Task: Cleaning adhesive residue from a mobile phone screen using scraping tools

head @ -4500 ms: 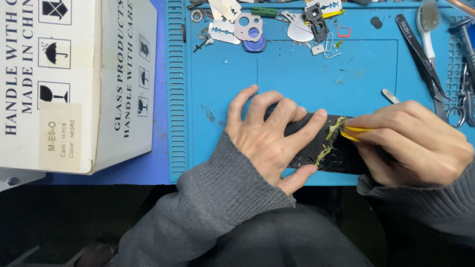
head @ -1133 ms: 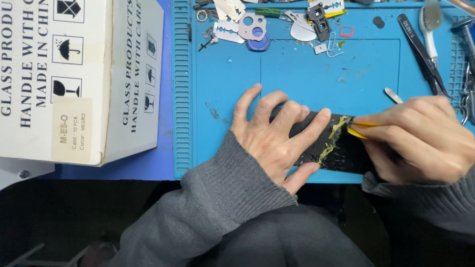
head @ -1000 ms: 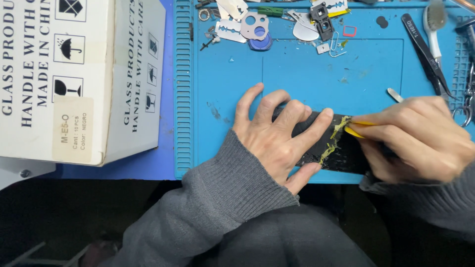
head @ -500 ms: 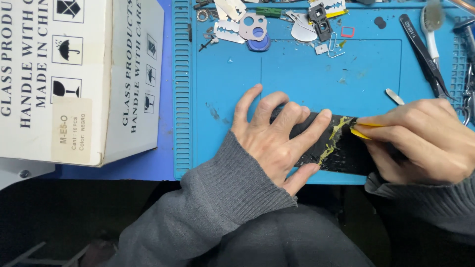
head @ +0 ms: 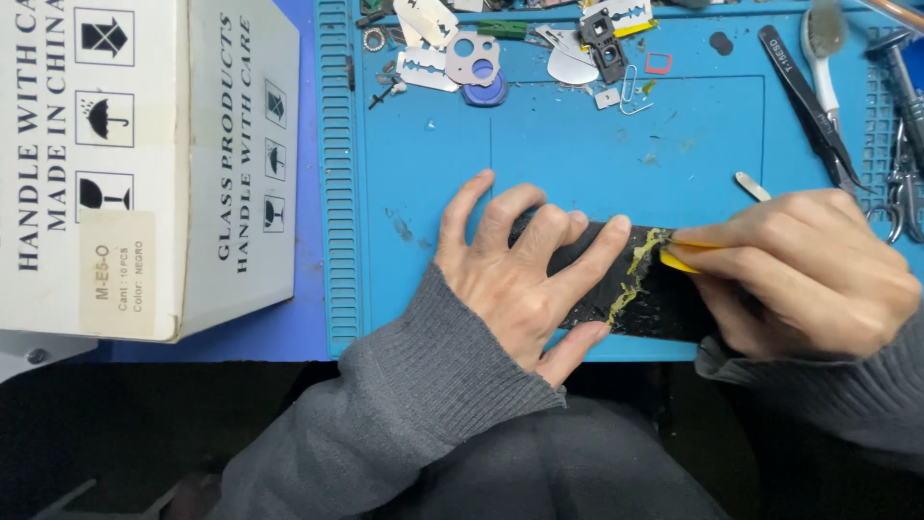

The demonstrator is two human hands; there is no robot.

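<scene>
Lying under the flat left hand, the black panel meets the right hand.

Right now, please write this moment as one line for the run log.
left hand: flat on black flat panel | right hand: holds yellow plastic scraper at yellowish glue strip | surface: blue work mat

Two of my hands work here: my left hand and my right hand. One black panel, one yellow scraper, one blue mat, one white carton, two razor blades, one paper clip, one black tweezers.
</scene>
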